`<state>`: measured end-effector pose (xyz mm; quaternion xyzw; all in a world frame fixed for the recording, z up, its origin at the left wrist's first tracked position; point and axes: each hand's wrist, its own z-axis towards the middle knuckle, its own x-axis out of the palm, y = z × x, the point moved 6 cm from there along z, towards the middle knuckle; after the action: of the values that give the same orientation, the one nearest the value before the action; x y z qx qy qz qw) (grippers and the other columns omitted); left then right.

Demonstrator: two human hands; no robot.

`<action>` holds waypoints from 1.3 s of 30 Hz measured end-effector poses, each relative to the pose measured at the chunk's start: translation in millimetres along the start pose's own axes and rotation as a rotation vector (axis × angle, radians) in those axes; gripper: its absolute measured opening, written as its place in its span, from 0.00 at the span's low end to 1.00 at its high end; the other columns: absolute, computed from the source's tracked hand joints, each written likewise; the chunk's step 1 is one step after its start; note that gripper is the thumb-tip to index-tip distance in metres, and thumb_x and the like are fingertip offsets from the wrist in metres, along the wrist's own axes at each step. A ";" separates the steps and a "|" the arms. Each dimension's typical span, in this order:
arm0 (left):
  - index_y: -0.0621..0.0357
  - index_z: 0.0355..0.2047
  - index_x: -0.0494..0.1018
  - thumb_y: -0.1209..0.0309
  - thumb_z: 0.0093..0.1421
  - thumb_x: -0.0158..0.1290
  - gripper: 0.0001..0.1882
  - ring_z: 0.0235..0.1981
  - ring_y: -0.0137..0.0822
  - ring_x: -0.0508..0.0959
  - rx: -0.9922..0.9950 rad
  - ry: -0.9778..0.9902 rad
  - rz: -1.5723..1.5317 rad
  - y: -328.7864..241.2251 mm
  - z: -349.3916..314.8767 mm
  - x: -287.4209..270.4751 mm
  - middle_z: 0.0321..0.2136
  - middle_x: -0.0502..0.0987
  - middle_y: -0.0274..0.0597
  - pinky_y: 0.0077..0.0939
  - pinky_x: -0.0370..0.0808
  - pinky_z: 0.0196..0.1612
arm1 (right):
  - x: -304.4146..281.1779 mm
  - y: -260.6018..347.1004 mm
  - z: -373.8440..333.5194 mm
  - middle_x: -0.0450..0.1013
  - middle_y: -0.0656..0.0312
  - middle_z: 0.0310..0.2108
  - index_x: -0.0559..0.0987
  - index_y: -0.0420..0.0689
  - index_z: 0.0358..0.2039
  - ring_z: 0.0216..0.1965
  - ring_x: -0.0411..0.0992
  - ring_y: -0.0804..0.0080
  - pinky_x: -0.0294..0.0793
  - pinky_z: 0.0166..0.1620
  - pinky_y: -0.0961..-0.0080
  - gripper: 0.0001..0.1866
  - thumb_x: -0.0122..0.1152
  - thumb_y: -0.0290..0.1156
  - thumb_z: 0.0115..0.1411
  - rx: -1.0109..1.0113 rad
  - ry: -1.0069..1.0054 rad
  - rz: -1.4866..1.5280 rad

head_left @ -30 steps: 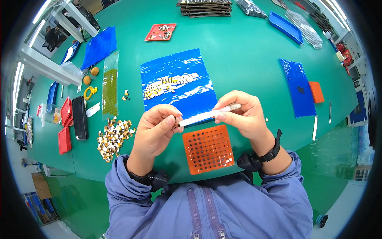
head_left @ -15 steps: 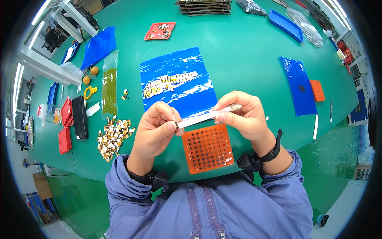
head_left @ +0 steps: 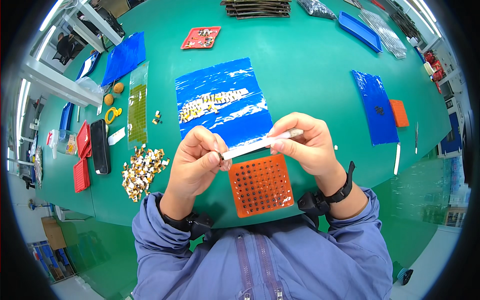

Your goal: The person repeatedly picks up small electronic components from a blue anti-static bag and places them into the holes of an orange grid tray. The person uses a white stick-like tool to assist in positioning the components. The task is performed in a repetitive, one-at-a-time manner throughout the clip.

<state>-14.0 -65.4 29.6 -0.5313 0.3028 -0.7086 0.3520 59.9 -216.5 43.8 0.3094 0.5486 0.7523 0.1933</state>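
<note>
Spreading across the whole view: a green bench (head_left: 310, 65). Lying at its middle, just beyond the hands: a blue plastic sheet (head_left: 222, 102) carrying a row of small pale parts (head_left: 212, 104). Taking that blue plastic sheet as landmark from here on.

Sitting right of the sheet, well apart: a second blue sheet (head_left: 375, 107) with an orange block (head_left: 399, 112) touching its far right edge. Resting beyond the sheet to the far right: a blue tray (head_left: 360, 31). Lying beyond the sheet to the left: a blue bag (head_left: 124, 57). Standing just nearer than the sheet, under the hands: an orange perforated tray (head_left: 260, 186) with rows of dark holes. Lying left of the sheet: a clear strip of greenish parts (head_left: 137, 107). Sitting beyond the sheet: a small red tray (head_left: 201, 38). Lying left and nearer: a loose pile of yellow and black parts (head_left: 142, 170), and further left a black case (head_left: 100, 146).

Hovering between sheet and orange perforated tray: left hand (head_left: 197, 160), fingers curled and pinching the near end of a white tube (head_left: 260, 143). Gripping the tube's far end, thumb and fingers closed around it: right hand (head_left: 305, 145). Being held slanted above the orange perforated tray's far edge, off the bench: the tube.
</note>
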 end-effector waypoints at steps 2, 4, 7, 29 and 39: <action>0.54 0.29 0.60 0.70 0.57 0.48 0.07 0.22 0.26 0.67 0.005 0.004 0.000 -0.5 0.2 0.6 0.21 0.64 0.34 0.19 0.63 0.24 | 0.2 -0.3 0.0 0.70 0.66 0.26 0.73 0.36 0.33 0.28 0.66 0.85 0.65 0.31 0.89 0.07 0.57 0.21 0.52 -0.003 0.001 0.006; 0.54 0.29 0.60 0.70 0.57 0.48 0.07 0.22 0.26 0.66 0.011 0.007 -0.009 -0.6 0.0 0.6 0.21 0.64 0.34 0.19 0.62 0.23 | 0.5 -0.5 0.2 0.70 0.66 0.26 0.73 0.36 0.33 0.28 0.66 0.85 0.64 0.31 0.89 0.07 0.57 0.21 0.52 -0.007 0.003 0.008; 0.53 0.29 0.59 0.70 0.57 0.48 0.07 0.21 0.25 0.66 0.017 0.008 -0.023 -0.1 0.0 0.2 0.21 0.64 0.34 0.19 0.61 0.23 | 0.5 -0.5 0.4 0.70 0.66 0.26 0.73 0.36 0.32 0.28 0.66 0.85 0.64 0.31 0.89 0.07 0.57 0.21 0.52 -0.016 0.002 0.007; 0.58 0.28 0.63 0.76 0.55 0.50 0.06 0.25 0.28 0.71 0.002 0.007 -0.116 2.2 -0.7 -3.2 0.23 0.69 0.37 0.20 0.69 0.29 | -1.2 -2.1 0.1 0.70 0.67 0.25 0.73 0.37 0.31 0.27 0.65 0.86 0.63 0.30 0.90 0.05 0.56 0.23 0.53 0.004 -0.001 -0.028; 0.58 0.28 0.63 0.76 0.55 0.49 0.05 0.24 0.27 0.71 -0.006 0.005 -0.093 2.3 -0.3 -3.8 0.22 0.68 0.38 0.18 0.69 0.28 | 4.2 3.9 2.0 0.68 0.67 0.24 0.72 0.36 0.30 0.23 0.63 0.86 0.60 0.27 0.89 0.05 0.53 0.25 0.55 -0.124 0.060 -0.300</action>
<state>-13.3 -63.6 25.6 -0.5444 0.2807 -0.7245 0.3162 58.4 -213.7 49.0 0.1888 0.5465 0.7566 0.3054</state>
